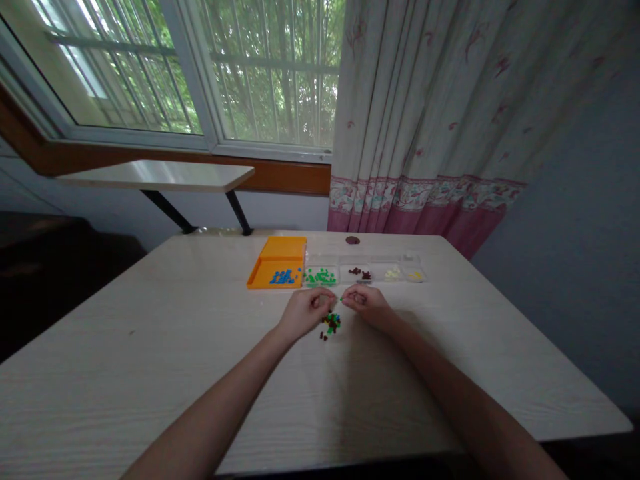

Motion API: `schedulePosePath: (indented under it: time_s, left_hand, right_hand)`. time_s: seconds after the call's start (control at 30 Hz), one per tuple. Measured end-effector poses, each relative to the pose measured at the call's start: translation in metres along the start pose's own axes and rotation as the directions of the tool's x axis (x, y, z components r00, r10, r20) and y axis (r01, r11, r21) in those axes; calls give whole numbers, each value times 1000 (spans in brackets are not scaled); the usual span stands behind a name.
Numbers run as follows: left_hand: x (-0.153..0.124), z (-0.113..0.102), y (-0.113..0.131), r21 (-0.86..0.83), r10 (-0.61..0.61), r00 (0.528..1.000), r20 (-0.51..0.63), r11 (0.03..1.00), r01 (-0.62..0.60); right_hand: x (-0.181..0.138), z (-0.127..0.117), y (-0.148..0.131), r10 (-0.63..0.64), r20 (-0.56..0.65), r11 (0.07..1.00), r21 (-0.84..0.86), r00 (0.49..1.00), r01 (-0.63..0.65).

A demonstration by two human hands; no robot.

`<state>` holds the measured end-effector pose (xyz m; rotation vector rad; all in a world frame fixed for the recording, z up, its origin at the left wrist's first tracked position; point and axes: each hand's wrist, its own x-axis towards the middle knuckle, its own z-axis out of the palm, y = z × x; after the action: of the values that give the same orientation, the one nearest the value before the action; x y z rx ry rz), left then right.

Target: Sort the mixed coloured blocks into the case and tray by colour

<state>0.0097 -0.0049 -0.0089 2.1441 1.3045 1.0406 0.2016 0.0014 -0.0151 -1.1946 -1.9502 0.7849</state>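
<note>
My right hand [367,305] is closed in a pinch, with a small green piece [341,299] at its fingertips. Facing it, my left hand [307,310] has thumb and forefinger pressed together; whatever lies between them is too small to make out. Just below and between both hands is a little heap of mixed pieces [332,323], mostly green and brown with some blue. A couple of brown bits [323,337] lie apart on its near side.
Behind my hands, an open orange case [257,275] holds blue pieces. Beside it stand clear compartments with green pieces [320,276], brown pieces [360,273], pale pieces [393,274] and yellow pieces [415,275]. A round brown object [353,240] lies near the table's [150,373] far edge.
</note>
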Motion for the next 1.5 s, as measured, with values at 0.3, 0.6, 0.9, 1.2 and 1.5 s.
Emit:
schedulePosePath:
  time_s: [0.3, 0.6, 0.9, 1.2, 1.5]
  left_hand:
    - [-4, -2, 8, 27, 34, 997, 71, 999, -36]
    - [-4, -2, 9, 39, 27, 997, 67, 999, -30]
    - [-1, -17, 14, -30, 42, 935, -352, 998, -56]
    - [-2, -25, 29, -68, 34, 847, -530, 994, -83]
    - [-1, -25, 24, -88, -15, 853, -521, 995, -37]
  right_hand:
    - [-1, 1, -6, -130, -62, 988, -87, 990, 125]
    - [-2, 2, -9, -128, -56, 984, -130, 990, 119]
    - [-4, 2, -8, -157, 65, 980, -115, 985, 164]
    - [-11, 14, -12, -192, 175, 945, -231, 966, 230]
    - [-10, 13, -13, -212, 164, 955, -176, 963, 240]
